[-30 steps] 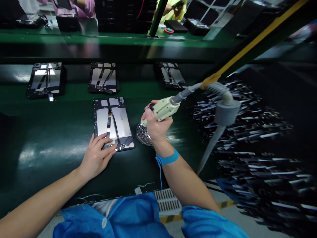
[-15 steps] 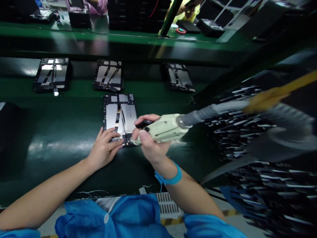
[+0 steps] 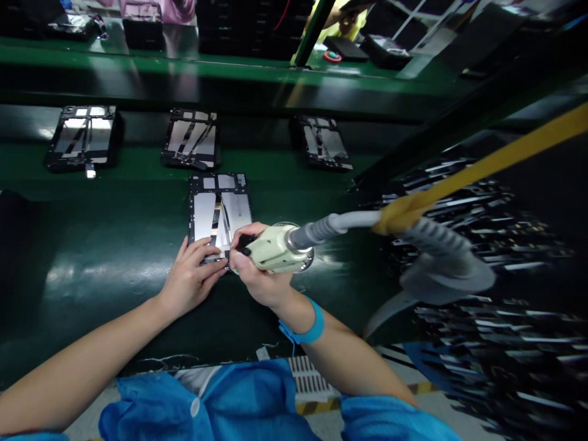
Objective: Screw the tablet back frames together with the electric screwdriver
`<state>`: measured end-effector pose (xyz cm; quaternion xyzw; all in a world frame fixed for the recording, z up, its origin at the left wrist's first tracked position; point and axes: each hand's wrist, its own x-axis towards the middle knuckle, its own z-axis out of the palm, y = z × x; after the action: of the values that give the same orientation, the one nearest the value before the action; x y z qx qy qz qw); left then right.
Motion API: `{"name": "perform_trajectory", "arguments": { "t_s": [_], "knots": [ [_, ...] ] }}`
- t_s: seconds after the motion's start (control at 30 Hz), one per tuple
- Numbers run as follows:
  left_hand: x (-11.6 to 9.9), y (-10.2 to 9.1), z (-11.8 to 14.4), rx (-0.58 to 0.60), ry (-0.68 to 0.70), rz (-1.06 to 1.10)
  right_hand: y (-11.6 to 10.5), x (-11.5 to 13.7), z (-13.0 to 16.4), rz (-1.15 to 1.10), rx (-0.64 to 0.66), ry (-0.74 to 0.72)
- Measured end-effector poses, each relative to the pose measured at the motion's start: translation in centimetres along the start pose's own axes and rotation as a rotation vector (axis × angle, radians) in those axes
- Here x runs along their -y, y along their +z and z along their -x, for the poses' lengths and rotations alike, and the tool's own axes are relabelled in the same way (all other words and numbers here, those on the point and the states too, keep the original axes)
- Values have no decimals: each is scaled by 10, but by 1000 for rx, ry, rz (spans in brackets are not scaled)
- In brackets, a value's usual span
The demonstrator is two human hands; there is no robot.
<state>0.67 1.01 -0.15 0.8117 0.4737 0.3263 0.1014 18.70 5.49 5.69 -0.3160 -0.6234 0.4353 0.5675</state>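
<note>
Wrapped around a pale electric screwdriver (image 3: 274, 249), the right hand (image 3: 257, 275) has its fingers closed tight on the tool's body, and the tip points down at the near right corner of the open tablet (image 3: 219, 211). A grey hose (image 3: 337, 223) leads off the back of the tool to the right, where a yellow strap (image 3: 482, 165) joins it. A blue wrist strap (image 3: 309, 327) circles the right wrist. The left hand (image 3: 193, 278) lies flat with fingers spread and pressed on the near left edge of that tablet, holding it down; it grips nothing. The tablet lies back-side up on the dark green belt (image 3: 114, 245), its silver plates and thin cables exposed, directly ahead of the person, whose blue sleeves (image 3: 206, 404) fill the bottom edge. A round metal mesh dish (image 3: 303, 257) sits just right of the tablet, mostly hidden behind the screwdriver. Beyond the tablet, three more opened tablets lie in a row on the belt: one to the far left (image 3: 82, 138), one straight behind (image 3: 190, 139) and one to the right behind (image 3: 324, 142). Farther back, past a green shelf (image 3: 184, 64), other people's hands work, one in a pink sleeve (image 3: 177, 7) and one in a yellow sleeve (image 3: 346, 21).
</note>
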Motion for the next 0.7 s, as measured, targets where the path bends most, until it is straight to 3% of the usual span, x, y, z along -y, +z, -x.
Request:
{"name": "perform_trajectory", "arguments": {
  "t_s": [0.3,0.5,0.7],
  "knots": [
    [1,-2,0,8,21,-13,-3,2,-7,-32,-21,-48],
    [0,-2,0,26,7,-7,-40,-8,-39,-8,-386,-152],
    [2,-1,2,29,7,-6,-54,-29,-47,73,-434,-105]
  ]
}}
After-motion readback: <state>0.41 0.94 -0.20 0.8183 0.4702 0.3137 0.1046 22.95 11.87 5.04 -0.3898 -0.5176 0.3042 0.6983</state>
